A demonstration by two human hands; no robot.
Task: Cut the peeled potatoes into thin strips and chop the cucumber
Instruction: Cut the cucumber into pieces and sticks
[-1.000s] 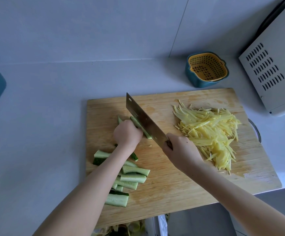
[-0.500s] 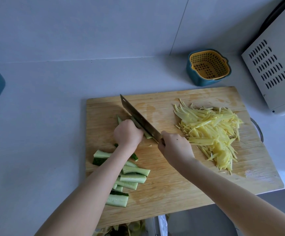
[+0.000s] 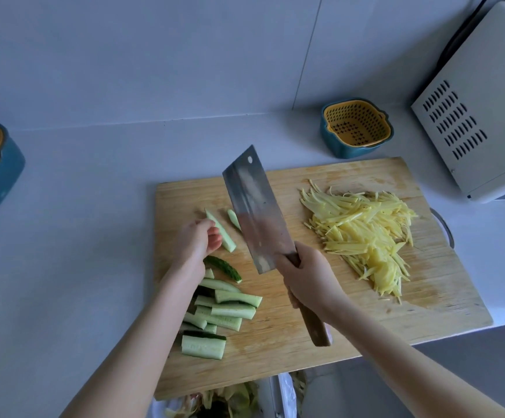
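1. The right hand [image 3: 305,279] grips the handle of a cleaver [image 3: 254,206], which is lifted above the cutting board [image 3: 275,357] (the blade's flat side shows).
2. The left hand [image 3: 198,239], fingers curled, touches a cucumber strip [image 3: 225,236] on the board; whether it grips the strip is unclear.
3. Cut cucumber pieces [image 3: 224,309] lie on the board's left side, and potato strips [image 3: 362,230] are heaped on its right.
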